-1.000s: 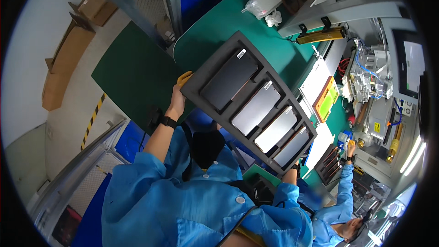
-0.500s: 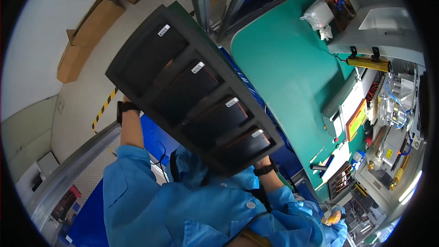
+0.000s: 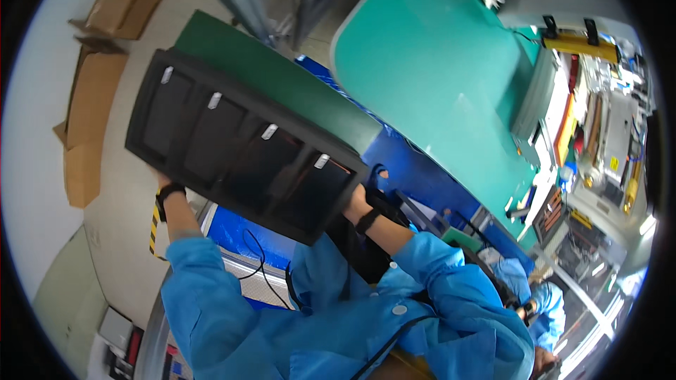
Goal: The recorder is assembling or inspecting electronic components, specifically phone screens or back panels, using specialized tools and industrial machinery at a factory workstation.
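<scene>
I hold a black foam tray (image 3: 243, 205) in front of me by its two ends. Its several recesses carry dark, flat panels (image 3: 273, 176), each with a small white label near its upper end. My left hand (image 3: 161, 177) grips the tray's left end, most of its fingers hidden beneath. At the right end, my right hand (image 3: 357, 204) is closed on the tray's edge, its fingertips out of sight. Just beyond the tray is a dark green flat surface (image 3: 282, 84), partly covered by it; I cannot tell whether they touch.
A green worktable (image 3: 415, 63) extends to the right, with equipment along its far side. Metal posts (image 3: 239, 0) stand ahead. Cardboard boxes (image 3: 91, 127) sit at the left on the floor. Another person's blue sleeve (image 3: 549, 309) shows at lower right. A black cable (image 3: 262, 267) hangs near my body.
The tray has moved left and turned, exposing more of the dark green surface beyond it. My right hand and forearm now show more. The whole view has shifted too.
</scene>
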The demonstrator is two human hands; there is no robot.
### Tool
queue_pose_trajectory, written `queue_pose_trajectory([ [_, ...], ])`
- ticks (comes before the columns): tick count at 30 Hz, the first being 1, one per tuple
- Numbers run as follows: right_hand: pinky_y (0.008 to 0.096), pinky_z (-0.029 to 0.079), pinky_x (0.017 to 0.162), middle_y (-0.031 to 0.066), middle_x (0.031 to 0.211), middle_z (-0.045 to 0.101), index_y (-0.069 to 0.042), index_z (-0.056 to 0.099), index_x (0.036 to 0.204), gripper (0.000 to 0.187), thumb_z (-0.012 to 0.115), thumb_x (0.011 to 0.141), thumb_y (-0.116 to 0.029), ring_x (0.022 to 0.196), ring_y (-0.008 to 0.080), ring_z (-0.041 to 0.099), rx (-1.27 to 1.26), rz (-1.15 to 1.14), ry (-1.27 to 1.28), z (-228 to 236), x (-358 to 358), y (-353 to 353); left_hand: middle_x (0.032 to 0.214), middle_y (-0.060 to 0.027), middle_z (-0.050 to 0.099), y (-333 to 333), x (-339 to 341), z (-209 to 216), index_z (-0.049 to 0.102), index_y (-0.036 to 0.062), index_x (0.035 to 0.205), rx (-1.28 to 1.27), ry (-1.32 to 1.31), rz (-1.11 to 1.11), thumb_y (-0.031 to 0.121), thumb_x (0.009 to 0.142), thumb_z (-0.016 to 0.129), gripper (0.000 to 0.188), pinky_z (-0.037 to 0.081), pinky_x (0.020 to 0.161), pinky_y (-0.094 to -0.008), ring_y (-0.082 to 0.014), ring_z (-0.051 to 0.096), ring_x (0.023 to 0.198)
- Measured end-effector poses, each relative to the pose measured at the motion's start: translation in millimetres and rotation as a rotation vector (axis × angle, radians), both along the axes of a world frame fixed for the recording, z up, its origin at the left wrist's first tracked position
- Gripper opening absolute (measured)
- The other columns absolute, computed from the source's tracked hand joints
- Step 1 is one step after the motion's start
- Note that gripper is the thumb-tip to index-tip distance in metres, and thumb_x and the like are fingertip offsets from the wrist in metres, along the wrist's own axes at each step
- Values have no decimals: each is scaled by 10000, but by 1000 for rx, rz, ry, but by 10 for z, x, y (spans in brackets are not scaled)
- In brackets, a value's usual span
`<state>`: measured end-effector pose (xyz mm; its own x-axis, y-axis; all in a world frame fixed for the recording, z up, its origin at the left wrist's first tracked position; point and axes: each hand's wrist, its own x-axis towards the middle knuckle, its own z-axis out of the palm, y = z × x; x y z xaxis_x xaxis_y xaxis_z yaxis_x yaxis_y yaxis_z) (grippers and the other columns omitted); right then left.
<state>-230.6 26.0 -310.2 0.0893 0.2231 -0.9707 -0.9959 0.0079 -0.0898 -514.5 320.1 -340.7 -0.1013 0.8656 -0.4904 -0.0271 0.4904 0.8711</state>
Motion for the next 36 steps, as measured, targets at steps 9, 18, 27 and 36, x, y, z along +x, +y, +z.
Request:
queue_pose_trajectory([
  [9, 317, 441, 796, 131, 1050, 559, 7, 482, 1148, 376, 511, 814, -165, 998, 223, 529, -118, 1024, -280, 522, 623, 52, 1326, -100, 343, -1176, 272, 1082, 323, 115, 1287, -184, 28, 173, 389, 863, 338, 505, 314, 980, -480, -297, 353, 1195],
  [18, 331, 480, 706, 110, 880, 638, -78, 629, 944, 228, 542, 752, -165, 800, 239, 613, -429, 654, -1535, 2120, 2823, -1520, 1249, -91, 435, -2175, 2711, 3009, 355, 82, 1274, -255, -681, -814, 325, 877, 363, 466, 381, 873, -377, -260, 481, 1055],
  [27, 418, 455, 758, 184, 922, 594, -33, 597, 942, 241, 588, 713, -106, 857, 332, 576, -1542, 369, -1181, 1996, 4653, -4307, 1097, -148, 517, -3317, 4400, 3737, 445, 18, 1159, -381, -525, -1278, 261, 886, 411, 367, 424, 806, -366, -286, 519, 948],
  [36, 380, 450, 713, 83, 871, 558, -83, 537, 870, 158, 553, 738, -169, 855, 249, 546, -1758, 498, -1034, 1290, 5113, -5266, 1142, -158, 510, -4684, 6209, 3571, 451, 21, 1171, -703, -360, -1708, 240, 887, 412, 361, 415, 833, -373, -299, 521, 977],
])
